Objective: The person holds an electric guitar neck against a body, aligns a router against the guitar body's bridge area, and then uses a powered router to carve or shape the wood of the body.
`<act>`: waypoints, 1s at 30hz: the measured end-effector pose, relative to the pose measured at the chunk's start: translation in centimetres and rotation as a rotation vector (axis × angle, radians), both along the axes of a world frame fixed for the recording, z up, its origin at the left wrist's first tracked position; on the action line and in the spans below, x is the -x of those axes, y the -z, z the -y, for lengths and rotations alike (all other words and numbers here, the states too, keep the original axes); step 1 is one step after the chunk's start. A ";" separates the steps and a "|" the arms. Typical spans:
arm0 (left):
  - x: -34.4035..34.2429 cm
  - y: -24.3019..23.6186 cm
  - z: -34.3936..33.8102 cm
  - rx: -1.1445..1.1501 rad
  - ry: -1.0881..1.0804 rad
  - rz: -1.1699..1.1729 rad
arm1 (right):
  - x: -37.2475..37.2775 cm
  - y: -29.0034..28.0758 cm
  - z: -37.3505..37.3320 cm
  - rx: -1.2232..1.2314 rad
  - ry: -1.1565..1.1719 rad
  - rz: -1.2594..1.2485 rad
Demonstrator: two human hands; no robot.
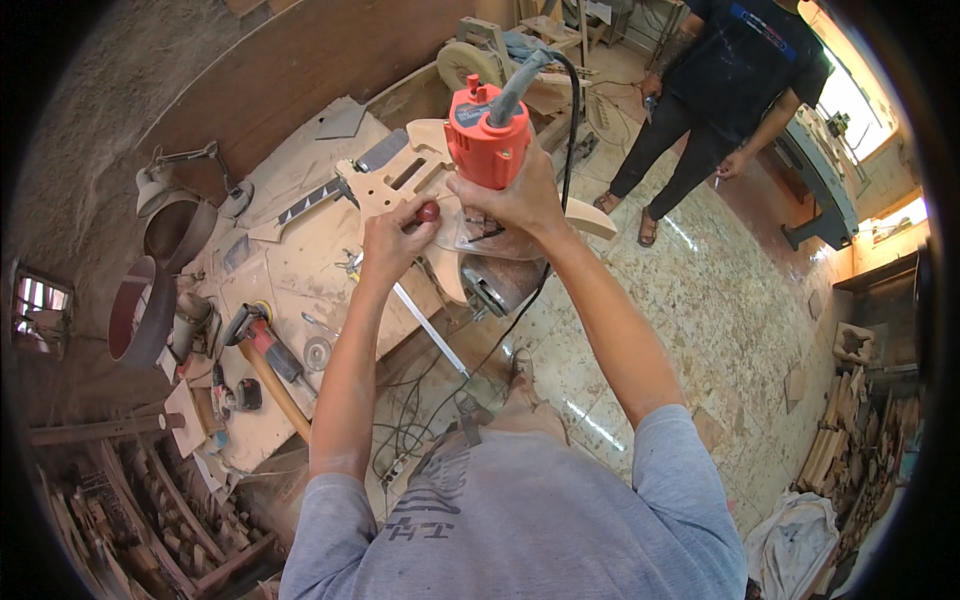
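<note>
A red electric router (485,135) stands over a pale wooden electric guitar body (376,190) that has slots and holes cut in it. My right hand (522,205) wraps round the lower part of the router's housing. The fingers of my left hand (390,240) close on a dark red round knob (428,212) at the router's side. Beneath the tool, its clear base (490,238) partly shows; the bit is hidden. Part of the guitar body juts past the bench edge, near a dark cylindrical thing (505,283).
On the dusty workbench (290,265) lie an angle grinder (275,345), a cordless drill (240,393), a steel ruler (430,328) and a dark fretboard (308,203). The router's black cable (574,130) drops toward the floor. Another person (740,90) stands at upper right. Wood scraps (850,420) are piled right.
</note>
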State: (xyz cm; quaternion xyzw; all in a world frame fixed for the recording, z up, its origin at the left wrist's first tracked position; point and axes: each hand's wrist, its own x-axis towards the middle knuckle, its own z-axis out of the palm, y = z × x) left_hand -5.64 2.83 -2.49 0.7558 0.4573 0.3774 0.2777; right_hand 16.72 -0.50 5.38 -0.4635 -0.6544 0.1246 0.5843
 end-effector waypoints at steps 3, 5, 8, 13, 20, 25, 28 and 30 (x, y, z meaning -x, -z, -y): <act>0.0 -0.1 0.0 -0.001 0.020 0.016 | 0.2 -0.1 0.3 0.036 0.005 -0.010; -0.1 -0.8 0.2 0.033 0.015 -0.067 | 0.3 -0.3 0.6 0.067 0.007 -0.027; 0.1 -1.1 0.3 0.045 0.010 -0.102 | 0.6 -0.5 0.9 0.073 0.012 -0.048; 0.2 -0.4 -0.1 0.018 0.021 -0.023 | 1.0 -0.4 1.0 0.043 0.041 -0.052; 0.5 0.2 -0.1 0.003 0.026 0.023 | 1.5 -0.4 1.1 0.062 0.039 -0.075; 0.5 -0.5 0.3 0.023 0.014 -0.021 | 1.7 -0.5 1.3 0.057 0.066 -0.056; 0.5 -0.8 0.6 0.056 0.024 -0.031 | 1.5 -0.4 1.4 0.071 0.039 -0.071; 0.6 -0.8 0.8 0.062 0.032 -0.015 | 1.4 -0.2 1.4 0.084 0.026 -0.069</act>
